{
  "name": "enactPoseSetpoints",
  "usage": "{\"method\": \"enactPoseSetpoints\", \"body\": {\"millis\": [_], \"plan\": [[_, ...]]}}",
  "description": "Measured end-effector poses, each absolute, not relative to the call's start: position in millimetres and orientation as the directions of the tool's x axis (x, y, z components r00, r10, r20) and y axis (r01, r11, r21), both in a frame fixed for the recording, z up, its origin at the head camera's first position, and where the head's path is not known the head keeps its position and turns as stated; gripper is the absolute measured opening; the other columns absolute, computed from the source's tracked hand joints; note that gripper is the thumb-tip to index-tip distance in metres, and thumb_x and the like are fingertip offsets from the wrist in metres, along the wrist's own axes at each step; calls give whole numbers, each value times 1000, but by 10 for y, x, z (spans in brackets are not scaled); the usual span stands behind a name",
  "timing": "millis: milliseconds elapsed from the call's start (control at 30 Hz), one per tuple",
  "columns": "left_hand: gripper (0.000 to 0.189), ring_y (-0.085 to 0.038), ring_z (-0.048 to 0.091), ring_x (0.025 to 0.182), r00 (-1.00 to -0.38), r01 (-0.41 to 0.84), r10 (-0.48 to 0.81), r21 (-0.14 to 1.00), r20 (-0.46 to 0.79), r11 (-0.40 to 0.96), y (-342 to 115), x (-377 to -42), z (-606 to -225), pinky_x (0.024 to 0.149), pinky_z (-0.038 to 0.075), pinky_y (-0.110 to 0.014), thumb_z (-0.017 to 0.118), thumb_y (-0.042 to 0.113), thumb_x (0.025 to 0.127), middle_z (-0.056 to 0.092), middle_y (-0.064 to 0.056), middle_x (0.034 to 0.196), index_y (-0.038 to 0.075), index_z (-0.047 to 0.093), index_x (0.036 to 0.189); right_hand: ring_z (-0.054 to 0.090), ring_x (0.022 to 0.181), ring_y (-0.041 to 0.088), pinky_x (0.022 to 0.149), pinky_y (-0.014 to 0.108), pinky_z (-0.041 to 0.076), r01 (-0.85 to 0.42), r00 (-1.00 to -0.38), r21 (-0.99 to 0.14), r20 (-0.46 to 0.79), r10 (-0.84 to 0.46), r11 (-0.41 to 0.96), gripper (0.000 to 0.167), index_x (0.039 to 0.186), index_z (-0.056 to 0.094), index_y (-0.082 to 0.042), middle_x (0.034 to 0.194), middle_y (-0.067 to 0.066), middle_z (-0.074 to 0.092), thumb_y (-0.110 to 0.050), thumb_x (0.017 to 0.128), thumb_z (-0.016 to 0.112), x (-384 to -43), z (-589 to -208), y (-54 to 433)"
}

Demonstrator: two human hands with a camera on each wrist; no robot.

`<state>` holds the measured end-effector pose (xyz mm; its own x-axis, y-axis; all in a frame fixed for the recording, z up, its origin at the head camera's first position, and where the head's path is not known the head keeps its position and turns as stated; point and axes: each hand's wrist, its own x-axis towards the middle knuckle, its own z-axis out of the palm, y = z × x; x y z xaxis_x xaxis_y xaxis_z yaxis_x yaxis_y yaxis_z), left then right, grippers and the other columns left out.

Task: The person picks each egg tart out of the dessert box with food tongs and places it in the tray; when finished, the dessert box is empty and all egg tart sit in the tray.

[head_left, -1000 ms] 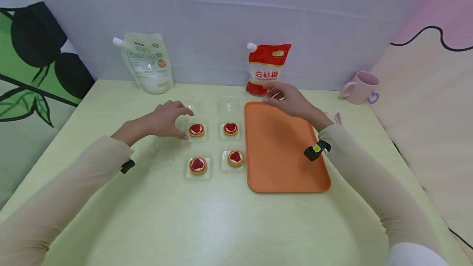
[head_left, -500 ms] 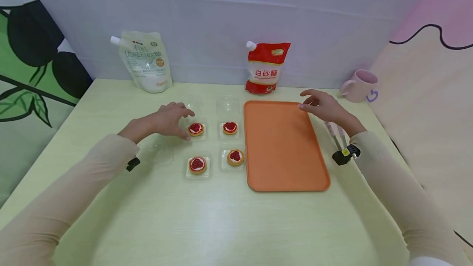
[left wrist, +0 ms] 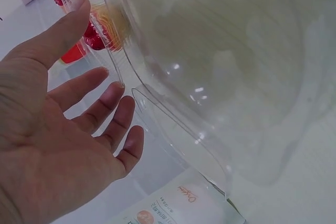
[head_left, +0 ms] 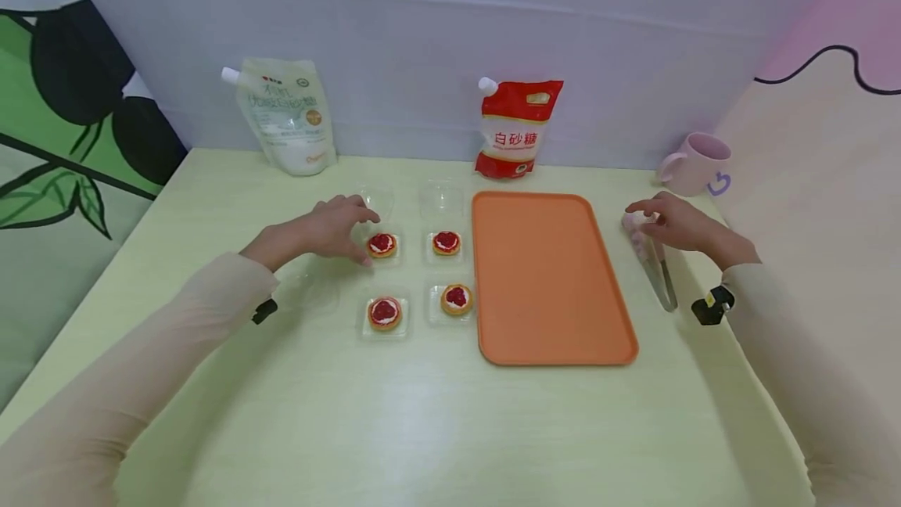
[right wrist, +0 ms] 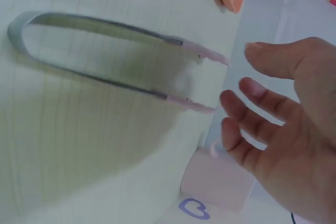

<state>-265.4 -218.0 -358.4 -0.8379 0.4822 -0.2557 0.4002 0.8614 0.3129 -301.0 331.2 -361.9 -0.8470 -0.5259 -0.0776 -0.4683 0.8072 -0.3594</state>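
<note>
Beside the back-left fruit tart (head_left: 382,245), my left hand (head_left: 331,229) curves its relaxed fingers and thumb around the near side of the clear plastic box. Seen from the left wrist, the fingers (left wrist: 118,116) are spread beside the clear plastic (left wrist: 220,66) with nothing gripped. Over on the right, my right hand (head_left: 679,221) hovers above the pink-tipped metal tongs (head_left: 650,271). In the right wrist view the fingertips (right wrist: 229,98) stand just beyond the tongs' pink ends (right wrist: 205,53), thumb apart from the fingers. More tarts sit in open boxes, one at front left (head_left: 385,313).
An orange tray (head_left: 552,280) lies between the boxes and the tongs. A pale sugar pouch (head_left: 290,120) and a red-and-white one (head_left: 517,131) stand against the back cloth. The pink mug (head_left: 693,163) is at the back right corner.
My right hand has moved right and a little nearer, from in front of the red pouch, across the tray, to above the tongs. My left hand has stayed by the back-left tart.
</note>
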Motion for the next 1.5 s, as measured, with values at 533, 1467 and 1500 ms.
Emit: {"method": "enactPoseSetpoints", "body": {"millis": [533, 1467, 1500], "plan": [[69, -40, 46, 120, -843, 374, 470, 341, -264, 862, -2200, -2700, -3637, 97, 36, -60, 83, 30, 81, 49, -23, 136, 1, 56, 137, 56, 84, 21, 70, 25, 42, -461, -759, -436, -258, -598, 773, 30, 120, 62, 9, 94, 13, 61, 10, 91, 55, -2953, -3725, 3445], [71, -42, 46, 122, -842, 335, 460, 394, -283, 856, -2213, -2731, -3627, 100, 35, -61, 84, 26, 80, 48, -24, 136, 0, 54, 138, 61, 83, 21, 74, 32, 48, -365, -845, -333, -274, -460, 869, 44, 120, 62, 3, 91, 11, 68, -6, 81, 80, -2958, -3850, 3552], [71, -41, 46, 122, -842, 331, 458, 398, -285, 856, -2212, -2732, -3632, 100, 35, -61, 84, 26, 80, 47, -24, 136, 0, 53, 139, 60, 83, 20, 73, 31, 47, -362, -845, -329, -279, -456, 872, 43, 119, 63, 3, 91, 11, 68, -8, 81, 80, -2962, -3847, 3557]]}}
